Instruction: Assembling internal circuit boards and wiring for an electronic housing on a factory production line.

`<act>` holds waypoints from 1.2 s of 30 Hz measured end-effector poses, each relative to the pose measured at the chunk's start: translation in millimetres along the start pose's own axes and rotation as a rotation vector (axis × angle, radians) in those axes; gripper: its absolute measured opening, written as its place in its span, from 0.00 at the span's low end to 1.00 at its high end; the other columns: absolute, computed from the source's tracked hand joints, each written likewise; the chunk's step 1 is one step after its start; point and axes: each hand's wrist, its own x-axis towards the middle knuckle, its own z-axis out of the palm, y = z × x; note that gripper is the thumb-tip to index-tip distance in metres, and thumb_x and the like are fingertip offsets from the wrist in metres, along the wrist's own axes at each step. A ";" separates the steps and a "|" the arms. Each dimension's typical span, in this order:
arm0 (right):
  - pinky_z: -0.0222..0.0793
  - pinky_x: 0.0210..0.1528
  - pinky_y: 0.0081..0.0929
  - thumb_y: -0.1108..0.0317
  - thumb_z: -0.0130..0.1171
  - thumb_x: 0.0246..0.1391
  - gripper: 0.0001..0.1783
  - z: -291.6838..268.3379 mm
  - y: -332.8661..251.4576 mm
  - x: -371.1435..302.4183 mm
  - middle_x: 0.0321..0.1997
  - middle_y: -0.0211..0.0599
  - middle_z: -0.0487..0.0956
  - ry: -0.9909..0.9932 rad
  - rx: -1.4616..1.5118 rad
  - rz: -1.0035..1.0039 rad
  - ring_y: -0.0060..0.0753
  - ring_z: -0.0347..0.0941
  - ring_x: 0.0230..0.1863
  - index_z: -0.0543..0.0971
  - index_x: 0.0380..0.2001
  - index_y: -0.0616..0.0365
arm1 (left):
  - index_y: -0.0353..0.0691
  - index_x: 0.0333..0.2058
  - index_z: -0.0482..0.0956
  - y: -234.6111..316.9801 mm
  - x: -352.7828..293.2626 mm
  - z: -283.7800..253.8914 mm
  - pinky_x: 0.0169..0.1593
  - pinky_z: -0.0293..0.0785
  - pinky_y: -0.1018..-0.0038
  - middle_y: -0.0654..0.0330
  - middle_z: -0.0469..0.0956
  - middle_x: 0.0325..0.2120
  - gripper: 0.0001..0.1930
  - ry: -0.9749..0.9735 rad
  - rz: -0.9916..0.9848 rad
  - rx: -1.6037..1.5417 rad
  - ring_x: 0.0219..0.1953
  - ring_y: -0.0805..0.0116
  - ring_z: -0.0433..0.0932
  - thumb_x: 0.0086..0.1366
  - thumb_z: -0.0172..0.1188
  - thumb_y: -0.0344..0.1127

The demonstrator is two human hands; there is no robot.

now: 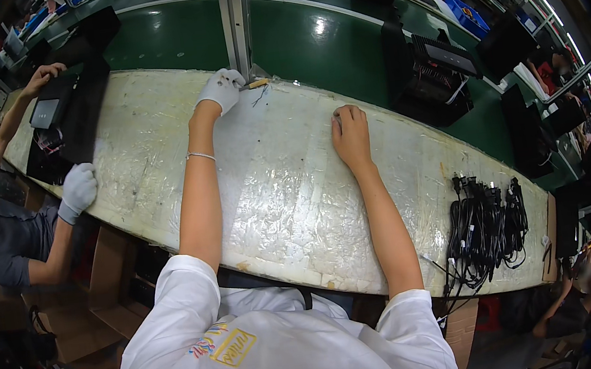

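Observation:
My left hand [222, 92], in a white glove with dark marks, is at the far edge of the plastic-covered table [291, 207], close to a metal post [236, 29]. Its fingers are curled in, and what they hold, if anything, is hidden. Right beside the fingertips lies a small tool with a yellow handle [257, 84], with a few thin dark wires [259, 98] next to it. Bare, my right hand [352, 133] rests palm down near the far edge, fingers loosely bent, thumb apart, nothing seen in it.
Bundled black power cables [486, 231] lie at the table's right end. To the left, a co-worker's gloved hand [78, 189] and bare hand are at a black device [55, 118]. Beyond runs a green conveyor [306, 28] carrying black devices [437, 75]. Cardboard boxes [73, 330] stand below left.

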 end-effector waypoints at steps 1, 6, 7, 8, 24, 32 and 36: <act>0.66 0.50 0.42 0.77 0.57 0.52 0.08 0.3 -0.4 0.0 0.42 0.48 0.74 0.000 0.001 -0.007 0.53 0.68 0.46 0.75 0.37 0.61 | 0.43 0.36 0.82 -0.3 -1.7 -2.6 0.52 0.73 0.67 0.53 0.80 0.39 0.11 0.023 0.039 -0.017 0.46 0.52 0.76 0.63 0.50 0.32; 0.66 0.50 0.41 0.77 0.57 0.52 0.07 3.6 -5.5 1.7 0.42 0.48 0.74 -0.004 0.016 -0.011 0.53 0.68 0.46 0.75 0.37 0.62 | 0.43 0.36 0.83 -11.8 0.8 -18.9 0.51 0.73 0.68 0.55 0.81 0.39 0.09 0.124 -0.025 0.026 0.44 0.54 0.78 0.64 0.53 0.35; 0.66 0.50 0.41 0.77 0.57 0.52 0.07 3.2 -3.8 1.5 0.43 0.48 0.74 -0.005 0.008 -0.010 0.53 0.68 0.46 0.75 0.37 0.62 | 0.43 0.36 0.83 -7.0 1.3 -23.5 0.51 0.74 0.68 0.55 0.81 0.39 0.09 0.232 0.011 0.065 0.43 0.55 0.78 0.64 0.54 0.36; 0.66 0.50 0.41 0.77 0.57 0.52 0.07 2.1 -1.7 1.1 0.43 0.48 0.74 -0.003 0.006 -0.007 0.53 0.68 0.46 0.75 0.37 0.62 | 0.43 0.36 0.83 -2.0 2.7 -28.4 0.51 0.74 0.68 0.55 0.81 0.39 0.09 0.231 0.014 0.064 0.43 0.55 0.78 0.64 0.54 0.36; 0.66 0.52 0.42 0.76 0.57 0.53 0.08 -3.7 2.6 -3.3 0.44 0.48 0.74 -0.032 -0.023 0.018 0.52 0.67 0.49 0.76 0.38 0.62 | 0.50 0.40 0.84 15.9 -1.5 3.0 0.54 0.73 0.65 0.52 0.79 0.47 0.15 -0.238 -0.069 0.139 0.48 0.51 0.77 0.64 0.48 0.41; 0.66 0.52 0.42 0.76 0.57 0.52 0.08 2.2 -2.6 1.6 0.44 0.48 0.74 -0.022 0.000 0.006 0.52 0.68 0.48 0.75 0.37 0.62 | 0.48 0.37 0.83 1.5 0.6 10.1 0.52 0.74 0.65 0.51 0.79 0.41 0.09 0.088 -0.095 -0.028 0.46 0.51 0.78 0.64 0.54 0.36; 0.66 0.51 0.44 0.76 0.58 0.51 0.08 3.0 -3.5 2.6 0.43 0.50 0.74 -0.012 0.020 -0.009 0.54 0.68 0.47 0.75 0.37 0.62 | 0.43 0.39 0.82 38.9 -12.4 -66.0 0.47 0.75 0.67 0.51 0.78 0.39 0.08 0.575 0.094 -0.024 0.41 0.52 0.78 0.61 0.61 0.35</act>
